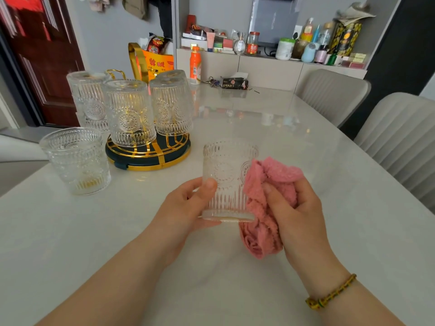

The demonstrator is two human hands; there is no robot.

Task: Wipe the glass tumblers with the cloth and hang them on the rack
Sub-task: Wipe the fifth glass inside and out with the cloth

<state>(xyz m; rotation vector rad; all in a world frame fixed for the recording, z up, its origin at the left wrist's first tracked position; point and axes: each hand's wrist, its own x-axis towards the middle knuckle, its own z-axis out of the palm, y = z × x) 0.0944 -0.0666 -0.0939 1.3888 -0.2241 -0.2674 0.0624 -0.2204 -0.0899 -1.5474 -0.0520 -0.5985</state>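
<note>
Left hand (pixel 188 205) grips our glass (pixel 227 180); right hand (pixel 296 208) squeezes the cloth (pixel 263 208) against its side.

We hold the glass mouth up, so its long way runs up and down, and it looks lifted a little off the table (pixel 306 161). Our left thumb and fingers wrap its lower half from the left. Our right hand is curled tight round the pink cloth, and the cloth touches the right side of the glass. The rack (pixel 148 161) sits ahead and to the left, nearer our left hand than our right. Hung glasses (pixel 129 114) sit on it mouth down, so we think ours must be tipped right over before it goes on. We cannot tell which peg is free. A second glass (pixel 75 161) stands mouth up on the table, just left of the rack.
</note>
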